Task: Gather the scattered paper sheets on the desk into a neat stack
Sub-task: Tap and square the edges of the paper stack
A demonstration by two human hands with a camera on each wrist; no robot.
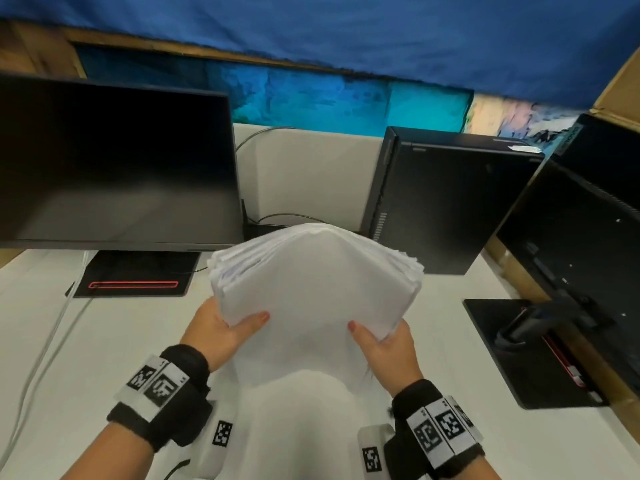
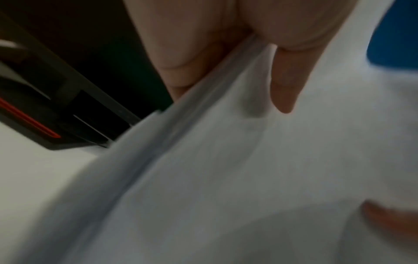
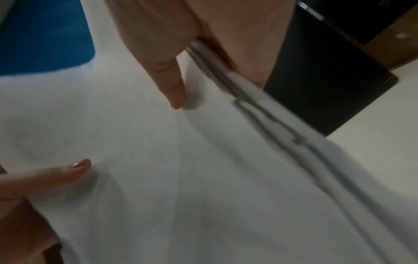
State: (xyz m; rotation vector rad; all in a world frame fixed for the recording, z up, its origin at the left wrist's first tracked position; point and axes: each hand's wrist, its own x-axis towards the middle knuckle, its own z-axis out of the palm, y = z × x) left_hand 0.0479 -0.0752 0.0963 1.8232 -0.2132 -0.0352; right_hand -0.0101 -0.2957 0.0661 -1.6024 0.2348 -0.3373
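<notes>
Thick stack of white paper sheets (image 1: 311, 292): thin, matt, smooth, a bit bendy. White desk top (image 1: 114, 341): smooth, dull. Black flat monitor screen (image 1: 110, 161): smooth, faintly shiny. Black boxy computer tower (image 1: 446, 199): matt. Blue cloth sheet (image 1: 346, 29) overhead: soft, matt. Brown cardboard box (image 1: 620, 81): plain, dull. Black fabric wrist bands (image 1: 183, 403): soft, fuzzy.

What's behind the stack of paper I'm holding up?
Behind the paper stack: a beige partition, cables and a black computer tower. The stack hides the desk strip directly behind it.
</notes>
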